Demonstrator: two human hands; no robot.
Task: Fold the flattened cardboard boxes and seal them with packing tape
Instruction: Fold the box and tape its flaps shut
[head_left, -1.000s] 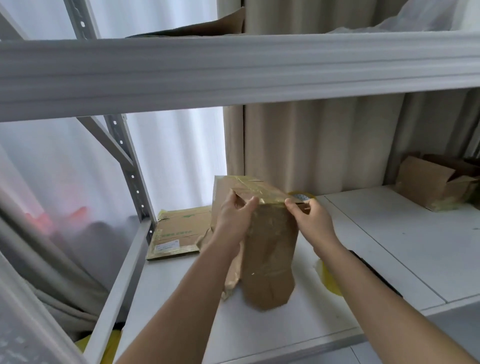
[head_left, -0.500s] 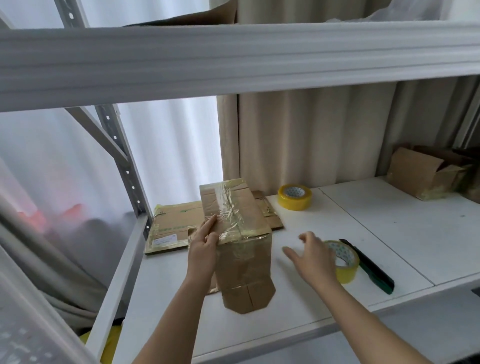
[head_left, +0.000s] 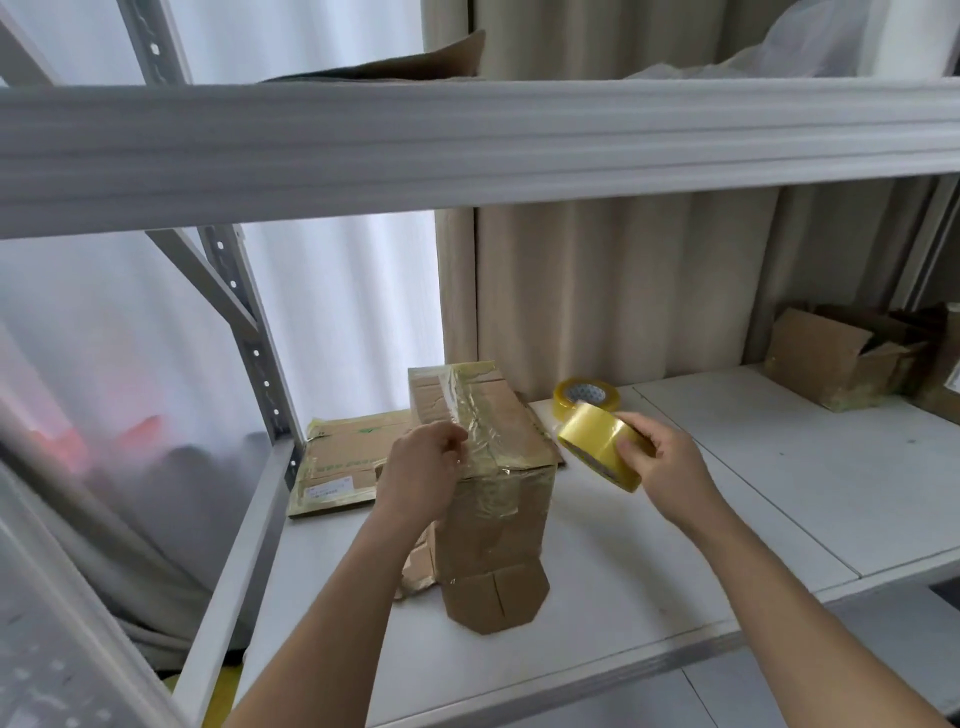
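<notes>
A tall folded cardboard box stands upright on the white shelf, its top covered with shiny tape. My left hand rests against the box's upper left edge, fingers curled at the taped top. My right hand grips a yellow tape roll lifted off the shelf, just right of the box top. A second yellow tape roll lies on the shelf behind it. A flattened cardboard box lies at the back left of the shelf.
An open cardboard box sits at the far right of the shelf. The upper shelf beam crosses the view above. A grey upright post stands at the left. Curtains hang behind.
My right hand picked the yellow tape roll up from the shelf and raised it beside the box top. My left hand stays on the box's upper left edge.
</notes>
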